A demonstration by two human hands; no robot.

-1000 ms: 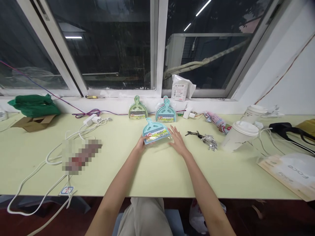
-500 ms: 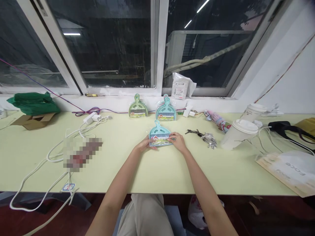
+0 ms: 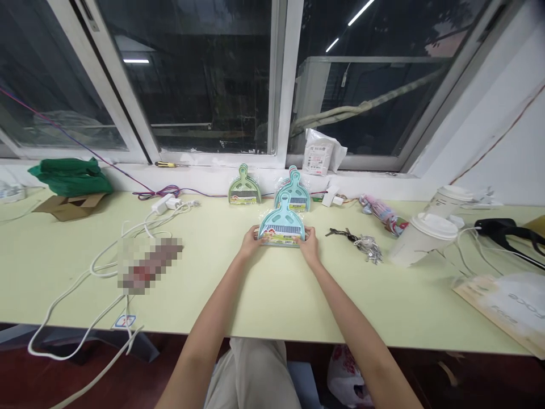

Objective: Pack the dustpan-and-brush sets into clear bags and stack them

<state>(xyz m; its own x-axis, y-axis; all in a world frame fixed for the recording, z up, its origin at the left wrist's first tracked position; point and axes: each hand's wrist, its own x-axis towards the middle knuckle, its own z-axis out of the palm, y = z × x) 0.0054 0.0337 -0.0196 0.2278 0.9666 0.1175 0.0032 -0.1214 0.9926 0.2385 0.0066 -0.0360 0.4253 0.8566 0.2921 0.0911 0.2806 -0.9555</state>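
Between my two hands a light blue dustpan and brush set (image 3: 281, 226) in clear wrapping stands nearly upright, its handle pointing up. My left hand (image 3: 251, 242) grips its lower left edge, and my right hand (image 3: 308, 244) grips the lower right edge. Just behind it, similar blue dustpan sets (image 3: 294, 183) lean against the wall below the window, partly covered by the held one. To their left leans a green dustpan set (image 3: 244, 187), also wrapped.
Right of my hands lie a bunch of keys (image 3: 361, 243), a folded umbrella (image 3: 383, 215) and two white cups (image 3: 423, 238). White cables (image 3: 100, 264) and a pixelated object (image 3: 151, 267) are at left. A white package (image 3: 321, 153) rests on the sill.
The held dustpan set has tilted up from leaning back to nearly upright and now overlaps the blue sets behind. My right hand has moved from its front to its right edge.
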